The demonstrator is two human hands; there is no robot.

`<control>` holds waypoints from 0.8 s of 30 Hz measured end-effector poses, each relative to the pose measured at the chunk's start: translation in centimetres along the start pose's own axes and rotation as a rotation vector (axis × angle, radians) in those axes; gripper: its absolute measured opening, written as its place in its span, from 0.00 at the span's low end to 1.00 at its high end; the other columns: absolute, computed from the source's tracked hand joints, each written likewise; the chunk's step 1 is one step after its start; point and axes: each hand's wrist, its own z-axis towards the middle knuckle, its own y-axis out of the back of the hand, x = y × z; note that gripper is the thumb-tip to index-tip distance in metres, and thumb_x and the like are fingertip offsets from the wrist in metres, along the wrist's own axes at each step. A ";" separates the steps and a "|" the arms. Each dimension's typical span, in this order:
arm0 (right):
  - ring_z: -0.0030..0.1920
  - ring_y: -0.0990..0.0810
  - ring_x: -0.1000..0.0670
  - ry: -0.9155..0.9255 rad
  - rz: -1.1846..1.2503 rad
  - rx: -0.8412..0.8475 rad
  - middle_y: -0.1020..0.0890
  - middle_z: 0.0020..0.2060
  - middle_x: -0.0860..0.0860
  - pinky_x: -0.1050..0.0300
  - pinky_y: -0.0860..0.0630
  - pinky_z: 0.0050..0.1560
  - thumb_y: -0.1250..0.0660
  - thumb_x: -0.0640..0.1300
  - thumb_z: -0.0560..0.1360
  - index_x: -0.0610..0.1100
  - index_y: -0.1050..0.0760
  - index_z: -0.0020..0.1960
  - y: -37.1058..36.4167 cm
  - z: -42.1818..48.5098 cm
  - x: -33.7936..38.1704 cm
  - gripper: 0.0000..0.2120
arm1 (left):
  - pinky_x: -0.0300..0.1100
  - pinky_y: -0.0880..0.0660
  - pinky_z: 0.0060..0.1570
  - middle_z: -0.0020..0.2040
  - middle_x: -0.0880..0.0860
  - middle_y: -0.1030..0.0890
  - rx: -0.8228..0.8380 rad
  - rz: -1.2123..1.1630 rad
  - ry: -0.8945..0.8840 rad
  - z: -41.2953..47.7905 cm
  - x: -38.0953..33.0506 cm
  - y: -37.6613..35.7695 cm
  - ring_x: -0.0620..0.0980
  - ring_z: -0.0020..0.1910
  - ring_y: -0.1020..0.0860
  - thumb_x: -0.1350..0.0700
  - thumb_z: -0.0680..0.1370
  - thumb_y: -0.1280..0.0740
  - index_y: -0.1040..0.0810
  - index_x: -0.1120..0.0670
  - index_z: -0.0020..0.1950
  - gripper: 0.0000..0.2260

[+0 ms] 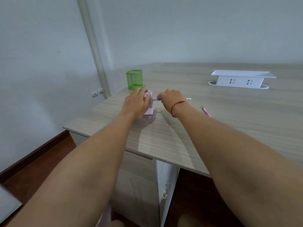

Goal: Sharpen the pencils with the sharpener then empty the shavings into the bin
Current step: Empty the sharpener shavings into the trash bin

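A pink sharpener [150, 109] stands on the wooden desk [213, 125] near its left end. My left hand [136, 104] covers its top and back and grips it. My right hand [172, 99], with a red string at the wrist, is closed on a pencil [188, 99] that lies level, its tip at the sharpener's right face and its white end poking out past my wrist. A second pink pencil [206, 111] lies loose on the desk to the right of my right forearm.
A green mesh pen holder [134, 79] stands just behind the sharpener. A white socket box [240, 79] sits at the back right. The desk's left edge drops to a dark wooden floor [41, 163]; a wall socket [97, 93] is beyond it.
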 end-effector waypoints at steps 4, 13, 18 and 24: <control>0.59 0.21 0.39 0.008 -0.032 0.001 0.22 0.59 0.42 0.51 0.26 0.53 0.44 0.34 0.80 0.44 0.25 0.65 -0.2 0.0 -0.9 0.17 | 0.52 0.30 0.57 0.59 0.55 0.27 0.021 -0.005 0.020 0.3 0.1 0.0 0.58 0.60 0.27 0.47 0.81 0.49 0.29 0.53 0.62 0.16; 0.60 0.22 0.38 -0.099 -0.028 0.043 0.22 0.59 0.39 0.50 0.26 0.57 0.44 0.34 0.80 0.40 0.24 0.62 -0.2 -1.4 -5.7 0.15 | 0.52 0.30 0.61 0.60 0.58 0.27 0.043 -0.047 0.065 0.5 2.1 1.1 0.57 0.62 0.28 0.48 0.81 0.49 0.29 0.54 0.62 0.16; 0.50 0.19 0.38 -0.179 0.039 0.038 0.18 0.49 0.40 0.51 0.25 0.47 0.39 0.33 0.76 0.41 0.20 0.50 -0.2 -2.8 -9.2 0.11 | 0.52 0.29 0.58 0.57 0.60 0.26 0.020 -0.062 0.051 0.6 1.5 0.8 0.60 0.58 0.28 0.46 0.76 0.51 0.27 0.57 0.60 0.22; 0.48 0.20 0.39 -0.190 0.064 0.006 0.20 0.47 0.42 0.53 0.28 0.44 0.38 0.33 0.76 0.43 0.20 0.53 -0.7 -1.9 -8.0 0.12 | 0.50 0.30 0.56 0.56 0.58 0.26 -0.032 -0.112 0.085 -0.5 0.7 0.5 0.60 0.57 0.28 0.46 0.74 0.52 0.27 0.55 0.59 0.23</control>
